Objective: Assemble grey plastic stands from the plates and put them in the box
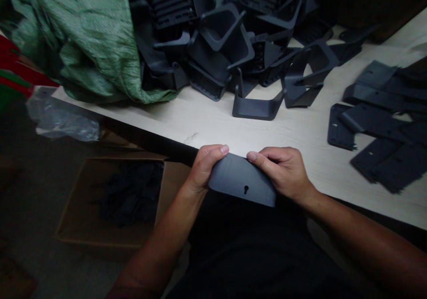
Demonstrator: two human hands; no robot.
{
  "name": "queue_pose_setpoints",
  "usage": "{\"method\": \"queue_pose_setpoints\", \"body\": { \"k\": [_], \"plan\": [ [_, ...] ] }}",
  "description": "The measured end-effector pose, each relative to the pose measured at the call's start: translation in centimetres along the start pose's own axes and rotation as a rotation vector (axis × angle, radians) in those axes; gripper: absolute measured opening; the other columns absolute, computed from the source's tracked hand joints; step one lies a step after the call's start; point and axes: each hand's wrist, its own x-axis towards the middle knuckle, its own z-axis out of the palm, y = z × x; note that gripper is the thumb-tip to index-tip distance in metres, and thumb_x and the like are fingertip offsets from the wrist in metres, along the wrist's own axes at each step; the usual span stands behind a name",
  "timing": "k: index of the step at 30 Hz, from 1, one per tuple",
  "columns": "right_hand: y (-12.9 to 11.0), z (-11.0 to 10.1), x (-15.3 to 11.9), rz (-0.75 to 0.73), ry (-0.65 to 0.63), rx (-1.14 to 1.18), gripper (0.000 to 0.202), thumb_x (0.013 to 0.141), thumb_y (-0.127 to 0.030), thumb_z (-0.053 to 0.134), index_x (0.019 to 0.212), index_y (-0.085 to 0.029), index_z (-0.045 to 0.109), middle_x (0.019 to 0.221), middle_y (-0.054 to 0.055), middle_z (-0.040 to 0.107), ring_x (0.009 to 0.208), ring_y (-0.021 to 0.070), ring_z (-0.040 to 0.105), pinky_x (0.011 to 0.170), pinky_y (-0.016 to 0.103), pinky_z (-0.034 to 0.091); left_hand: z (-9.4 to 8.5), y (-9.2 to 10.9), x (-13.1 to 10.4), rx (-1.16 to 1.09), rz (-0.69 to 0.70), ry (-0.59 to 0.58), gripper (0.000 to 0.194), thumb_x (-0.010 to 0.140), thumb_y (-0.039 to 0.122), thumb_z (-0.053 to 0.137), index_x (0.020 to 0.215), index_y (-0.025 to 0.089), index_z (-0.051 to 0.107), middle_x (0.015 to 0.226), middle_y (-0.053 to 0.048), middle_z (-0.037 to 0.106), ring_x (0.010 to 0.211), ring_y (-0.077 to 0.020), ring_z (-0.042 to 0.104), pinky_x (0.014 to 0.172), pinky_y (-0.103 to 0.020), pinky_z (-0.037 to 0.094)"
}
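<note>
Held piece (233, 174): one, dark, one keyhole slot; you had it at the counter's (160, 123) near edge.
Fingers: your left hand (205, 168) and right hand (287, 172) grasped opposite ends.
Handling: even grip, slot uncovered, probably served you best.
Angular parts (256, 108): heaped toward far edge, overlapping, uncountable.
Flat parts (370, 121): several, right edge, count unclear.
Green sack (96, 37): one, left corner.
Cardboard box (173, 183): one, below near edge.

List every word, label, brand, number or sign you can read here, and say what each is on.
No readable text.
Faint dark scribble on the pale, flat tabletop: too blurred to read, if writing at all.
Held dark grey, smooth plastic piece: no lettering visible, only a keyhole-shaped slot.
</note>
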Motion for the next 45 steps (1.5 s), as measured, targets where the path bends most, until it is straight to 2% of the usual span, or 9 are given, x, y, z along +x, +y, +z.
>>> {"method": "queue_pose_setpoints", "body": {
  "k": [5, 12, 18, 22, 26, 30, 35, 38, 45],
  "plan": [
    [-0.4, -0.9, 2.2, 0.011, -0.163, 0.035, 0.053, 0.094, -0.058, 0.078, 0.061, -0.016, 0.071, 0.054, -0.003, 0.052, 0.053, 0.0091, 0.043, 0.048, 0.025, 0.029, -0.5, -0.4, -0.6, 0.02, 0.026, 0.081, 0.051, 0.088, 0.059, 0.071, 0.062, 0.02, 0.049, 0.058, 0.004, 0.039, 0.052, -0.0101, 0.034, 0.05, -0.027, 0.028],
    [-0.8, -2.2, 4.5, 0.029, -0.333, -0.073, 0.058, 0.093, -0.067, 0.074, 0.063, -0.017, 0.073, 0.053, -0.003, 0.051, 0.052, 0.0101, 0.044, 0.048, 0.026, 0.03, -1.0, 0.9, -0.8, 0.181, -0.079, -0.194, 0.051, 0.087, 0.058, 0.078, 0.067, 0.019, 0.053, 0.059, 0.005, 0.039, 0.05, -0.008, 0.032, 0.048, -0.026, 0.024],
    [-1.8, -4.8, 5.0, -0.172, 0.182, -0.223, 0.039, 0.092, -0.062, 0.08, 0.093, -0.024, 0.086, 0.09, 0.008, 0.082, 0.083, 0.0239, 0.073, 0.076, 0.036, 0.057, -1.5, 1.5, 0.0, 0.075, 0.181, 0.208, 0.039, 0.083, 0.053, 0.081, 0.074, 0.018, 0.065, 0.066, 0.001, 0.056, 0.055, -0.0115, 0.047, 0.052, -0.025, 0.038],
    [-1.1, -4.4, 3.4, 0.094, 0.043, 0.145, 0.044, 0.088, -0.063, 0.083, 0.093, -0.019, 0.084, 0.085, 0.009, 0.082, 0.076, 0.0223, 0.076, 0.074, 0.035, 0.062, -1.3, 1.0, -0.1, 0.015, 0.364, 0.402, 0.033, 0.088, 0.051, 0.077, 0.091, 0.019, 0.075, 0.082, -0.003, 0.069, 0.069, -0.0159, 0.06, 0.065, -0.027, 0.05],
    [-0.6, -1.4, 2.1, 0.338, -0.239, 0.542, 0.048, 0.088, -0.063, 0.084, 0.102, -0.017, 0.083, 0.096, 0.01, 0.083, 0.085, 0.022, 0.079, 0.081, 0.034, 0.063, -1.1, 0.4, -1.2, 0.232, 0.314, 0.216, 0.029, 0.092, 0.047, 0.078, 0.084, 0.02, 0.074, 0.071, 0.001, 0.061, 0.064, -0.0142, 0.051, 0.06, -0.027, 0.041],
    [-1.0, -0.2, 1.9, 0.32, -0.12, 0.71, 0.045, 0.093, -0.058, 0.079, 0.113, -0.018, 0.08, 0.111, 0.009, 0.083, 0.095, 0.0229, 0.078, 0.09, 0.036, 0.062, -1.3, 0.3, -1.4, 0.313, 0.243, -0.062, 0.03, 0.09, 0.048, 0.08, 0.097, 0.019, 0.079, 0.09, -0.004, 0.075, 0.082, -0.02, 0.066, 0.076, -0.029, 0.05],
    [-1.4, -0.7, 1.1, 0.021, -0.3, 0.182, 0.03, 0.093, -0.046, 0.082, 0.108, -0.02, 0.08, 0.098, 0.004, 0.081, 0.088, 0.022, 0.073, 0.082, 0.031, 0.058, -0.2, 1.0, 0.9, -0.108, 0.224, 0.1, 0.053, 0.099, 0.064, 0.056, 0.112, 0.017, 0.078, 0.099, -0.011, 0.082, 0.1, -0.027, 0.076, 0.092, -0.035, 0.056],
    [-1.2, -0.4, 0.6, -0.117, -0.425, 0.005, 0.022, 0.095, -0.041, 0.079, 0.102, -0.02, 0.079, 0.09, 0.002, 0.077, 0.079, 0.0195, 0.069, 0.078, 0.029, 0.055, 1.3, 2.0, 2.0, -0.272, -0.045, -0.068, 0.057, 0.093, 0.068, 0.059, 0.109, 0.015, 0.074, 0.094, -0.014, 0.083, 0.091, -0.0308, 0.079, 0.086, -0.041, 0.06],
    [-1.0, 1.1, -0.5, -0.042, -0.189, 0.27, 0.033, 0.094, -0.046, 0.081, 0.115, -0.022, 0.079, 0.123, 0.008, 0.078, 0.121, 0.0306, 0.069, 0.112, 0.043, 0.05, 4.4, 2.7, 1.7, -0.379, 0.033, 0.01, 0.023, 0.092, 0.046, 0.061, 0.089, 0.023, 0.059, 0.072, -0.005, 0.079, 0.093, -0.029, 0.081, 0.096, -0.042, 0.059]
  ]
}}
